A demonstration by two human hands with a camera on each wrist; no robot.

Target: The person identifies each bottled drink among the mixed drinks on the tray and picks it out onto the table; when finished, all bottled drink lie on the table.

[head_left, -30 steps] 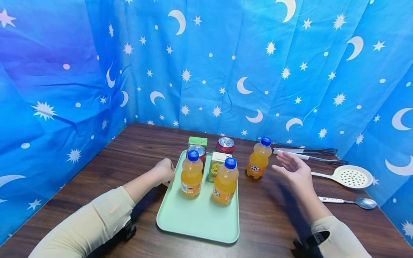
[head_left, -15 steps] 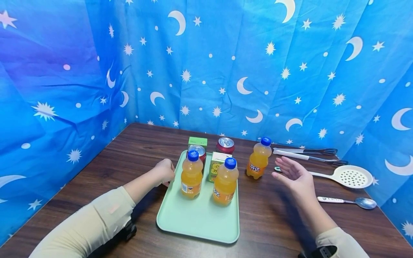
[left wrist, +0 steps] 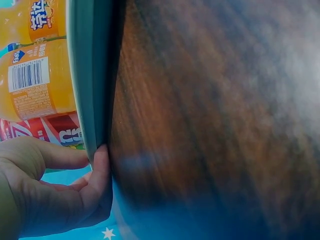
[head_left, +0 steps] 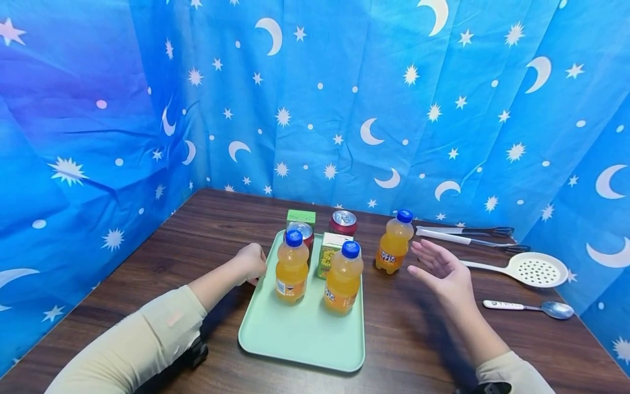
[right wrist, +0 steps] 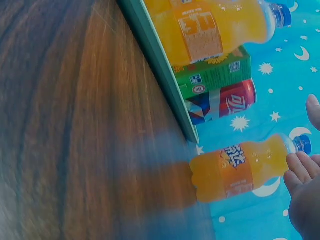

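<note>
My left hand (head_left: 252, 261) pinches the left rim of a light green tray (head_left: 301, 342) between thumb and fingers; the grip shows closely in the left wrist view. Upright on the tray stand two orange soda bottles (head_left: 291, 271) with blue caps, a juice carton (head_left: 327, 258) and a red soda can (head_left: 306, 234). A third orange soda bottle (head_left: 395, 243) stands on the table right of the tray. Just right of it hovers my right hand (head_left: 445, 273), fingers extended and thumb apart, holding nothing. In the right wrist view its fingers (right wrist: 302, 167) overlap that bottle's neck; contact is unclear.
Another red can (head_left: 343, 221) and a green carton (head_left: 301, 216) stand at the back, their bases hidden. To the right lie tongs (head_left: 458, 237), a white skimmer (head_left: 536, 269) and a spoon (head_left: 556, 310). A blue curtain (head_left: 325, 98) walls in the wooden table (head_left: 197, 230).
My right hand has shifted slightly left, towards the bottle standing off the tray. My left hand, the tray and the things on it stay where they were.
</note>
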